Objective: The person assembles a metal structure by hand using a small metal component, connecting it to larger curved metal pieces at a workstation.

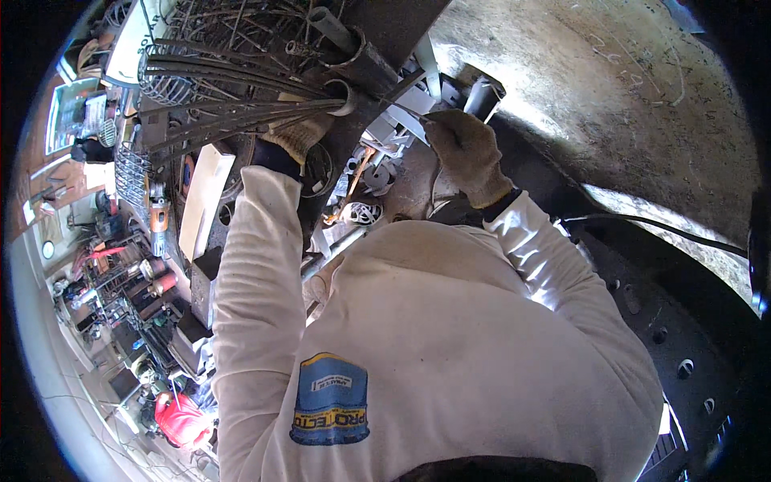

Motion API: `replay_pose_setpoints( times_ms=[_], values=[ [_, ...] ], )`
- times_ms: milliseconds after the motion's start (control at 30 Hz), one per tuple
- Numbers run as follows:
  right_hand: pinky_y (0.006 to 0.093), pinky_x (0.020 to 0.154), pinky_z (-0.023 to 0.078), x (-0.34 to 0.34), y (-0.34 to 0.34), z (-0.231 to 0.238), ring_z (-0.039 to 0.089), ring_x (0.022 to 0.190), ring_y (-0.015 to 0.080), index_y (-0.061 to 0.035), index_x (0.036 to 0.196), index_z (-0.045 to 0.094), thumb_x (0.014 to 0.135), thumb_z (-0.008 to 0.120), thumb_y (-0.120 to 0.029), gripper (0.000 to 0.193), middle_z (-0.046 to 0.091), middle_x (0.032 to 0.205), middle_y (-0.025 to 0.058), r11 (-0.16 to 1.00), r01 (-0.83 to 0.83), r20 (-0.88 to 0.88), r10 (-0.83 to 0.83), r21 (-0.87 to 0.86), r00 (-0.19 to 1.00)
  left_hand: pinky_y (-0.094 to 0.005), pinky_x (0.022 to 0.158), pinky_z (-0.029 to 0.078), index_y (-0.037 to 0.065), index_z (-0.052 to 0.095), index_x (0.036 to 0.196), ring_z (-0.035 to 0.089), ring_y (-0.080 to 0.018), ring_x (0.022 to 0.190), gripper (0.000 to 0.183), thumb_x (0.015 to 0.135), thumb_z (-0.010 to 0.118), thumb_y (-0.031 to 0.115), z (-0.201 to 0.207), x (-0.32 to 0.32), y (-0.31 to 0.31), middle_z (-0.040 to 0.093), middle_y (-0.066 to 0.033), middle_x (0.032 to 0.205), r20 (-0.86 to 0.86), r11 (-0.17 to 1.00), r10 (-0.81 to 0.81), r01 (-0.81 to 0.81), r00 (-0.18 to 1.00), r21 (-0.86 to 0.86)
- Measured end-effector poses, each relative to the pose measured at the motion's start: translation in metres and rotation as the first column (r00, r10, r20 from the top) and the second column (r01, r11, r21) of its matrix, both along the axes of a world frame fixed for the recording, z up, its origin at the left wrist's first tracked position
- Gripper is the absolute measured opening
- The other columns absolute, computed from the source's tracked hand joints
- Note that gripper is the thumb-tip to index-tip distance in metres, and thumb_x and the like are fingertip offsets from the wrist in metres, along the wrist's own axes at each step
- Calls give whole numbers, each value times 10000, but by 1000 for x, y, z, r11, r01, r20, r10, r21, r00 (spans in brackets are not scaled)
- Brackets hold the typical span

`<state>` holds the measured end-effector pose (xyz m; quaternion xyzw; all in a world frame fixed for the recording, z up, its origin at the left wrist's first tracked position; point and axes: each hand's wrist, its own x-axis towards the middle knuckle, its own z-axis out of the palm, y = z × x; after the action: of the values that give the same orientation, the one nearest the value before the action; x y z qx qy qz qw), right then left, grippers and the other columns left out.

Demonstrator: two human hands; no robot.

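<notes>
My left hand (303,135), in a tan knit glove, is at the bench beneath a fan of long dark metal rods (241,79). The rods run into the mouth of a short metal pipe (340,98), right beside this hand. They cover its fingers, so its grip is hidden. To the right, my right hand (466,153), gloved alike, is closed with its fingertips pinched on the end of a thin metal rod (404,108). That rod slants up and left toward the pipe. A wider metal tube (365,64) stands just behind the pipe.
Coiled wire springs (165,76) and tangled rods lie on the bench's far left. An angle grinder (159,217) rests near its left edge, beside a pale curved strip (205,201). A large metal sheet (626,104) rises at right. A person in red (183,419) is at lower left.
</notes>
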<state>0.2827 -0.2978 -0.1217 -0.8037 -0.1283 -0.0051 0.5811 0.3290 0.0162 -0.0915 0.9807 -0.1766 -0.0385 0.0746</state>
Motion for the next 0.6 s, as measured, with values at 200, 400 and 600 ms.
replay_pose_setpoints(
  times_ms=[200, 400, 600],
  values=[
    [350, 663, 537, 7, -1, 14, 680, 733, 236, -18, 993, 709, 937, 647, -201, 201, 700, 820, 143, 1000, -21, 20, 20, 24, 1000, -365, 1039, 459, 71, 581, 1275, 590, -256, 1190, 336, 1005, 553, 268, -1, -11, -3, 619, -139, 1280, -301, 692, 76, -268, 951, -670],
    [278, 600, 501, 11, -2, 9, 624, 651, 115, -16, 1047, 699, 959, 624, -184, 204, 677, 761, 65, 995, -49, -26, 51, 84, 998, -365, 1042, 471, 85, 555, 1316, 574, -258, 1222, 345, 1030, 462, 253, 2, -7, -25, 598, -136, 1326, -11, 985, 118, -115, 993, 129],
    [284, 609, 492, 18, -1, 14, 614, 656, 121, -16, 1053, 699, 973, 607, -188, 210, 683, 775, 59, 993, -56, -35, 60, 102, 998, -389, 1088, 423, 136, 574, 1332, 537, -284, 1288, 367, 1027, 423, 275, -4, -7, -11, 575, -101, 1391, -220, 873, 314, -372, 923, -315]
  ],
)
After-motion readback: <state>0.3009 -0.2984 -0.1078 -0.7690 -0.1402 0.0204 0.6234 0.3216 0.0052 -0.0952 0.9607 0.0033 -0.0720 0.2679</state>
